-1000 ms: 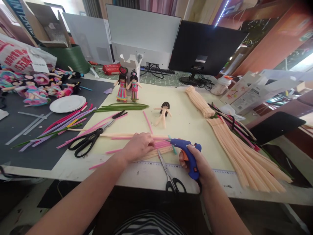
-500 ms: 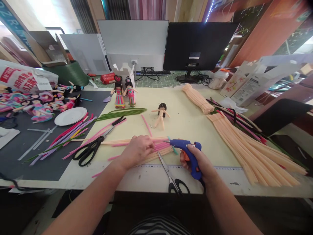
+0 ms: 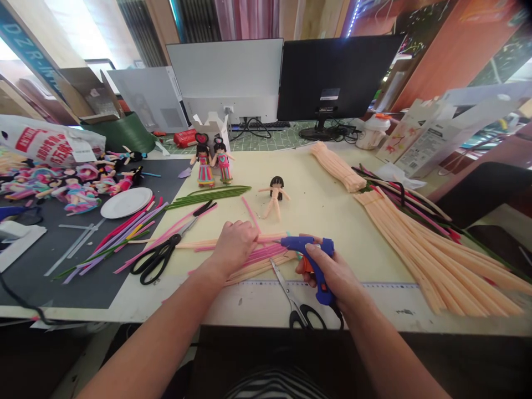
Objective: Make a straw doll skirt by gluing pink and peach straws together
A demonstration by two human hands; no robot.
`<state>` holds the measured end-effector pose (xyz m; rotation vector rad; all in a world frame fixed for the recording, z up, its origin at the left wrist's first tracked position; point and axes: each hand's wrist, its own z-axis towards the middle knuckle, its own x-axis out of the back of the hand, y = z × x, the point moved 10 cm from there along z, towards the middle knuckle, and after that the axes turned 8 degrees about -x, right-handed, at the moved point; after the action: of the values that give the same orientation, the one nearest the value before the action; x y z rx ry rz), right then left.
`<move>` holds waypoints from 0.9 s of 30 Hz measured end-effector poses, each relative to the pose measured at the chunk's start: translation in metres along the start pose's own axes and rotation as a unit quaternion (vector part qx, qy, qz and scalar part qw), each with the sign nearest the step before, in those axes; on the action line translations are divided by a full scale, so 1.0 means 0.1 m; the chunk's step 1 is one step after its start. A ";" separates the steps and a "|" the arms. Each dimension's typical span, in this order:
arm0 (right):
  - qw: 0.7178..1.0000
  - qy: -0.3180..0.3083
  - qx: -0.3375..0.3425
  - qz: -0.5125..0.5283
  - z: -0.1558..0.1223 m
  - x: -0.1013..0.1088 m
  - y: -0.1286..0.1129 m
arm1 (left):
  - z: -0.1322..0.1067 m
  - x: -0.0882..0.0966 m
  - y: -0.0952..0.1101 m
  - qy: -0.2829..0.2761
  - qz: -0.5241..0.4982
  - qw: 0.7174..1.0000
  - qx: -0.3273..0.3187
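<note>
My right hand (image 3: 322,269) is wrapped round a blue glue gun (image 3: 301,243), its fingers at the orange trigger. The nozzle points left, close to my left hand (image 3: 238,244). My left hand is closed over pink and peach pipe cleaners (image 3: 269,254) that lie side by side; its fingertips are partly hidden. Just below the glue gun lie silver scissors (image 3: 286,288) with black handles. A small peach doll (image 3: 275,197) with black hair and no clothes lies beyond my hands.
Black scissors (image 3: 160,255) and coloured pipe cleaners (image 3: 110,235) lie to the left. Two dressed dolls (image 3: 211,163) stand at the back. Peach pipe-cleaner bundles (image 3: 419,244) spread on the right. A ruler (image 3: 374,285) lies along the front edge. Monitors (image 3: 332,77) stand behind.
The glue gun has moved slightly left, its nozzle closer to my left hand. My left hand has shifted a little up and left. The view has turned slightly.
</note>
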<state>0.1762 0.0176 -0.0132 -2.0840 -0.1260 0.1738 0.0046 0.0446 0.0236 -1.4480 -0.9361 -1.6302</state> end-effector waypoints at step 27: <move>0.971 0.048 -0.004 -0.235 0.03 -0.27 -0.26 | -0.05 -0.19 -0.11 0.020 -0.117 0.992 0.035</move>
<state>0.1484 0.0287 0.0096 -2.0053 -0.5538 -0.2142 -0.0059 0.0466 0.0040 -1.2904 -1.1645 -1.7686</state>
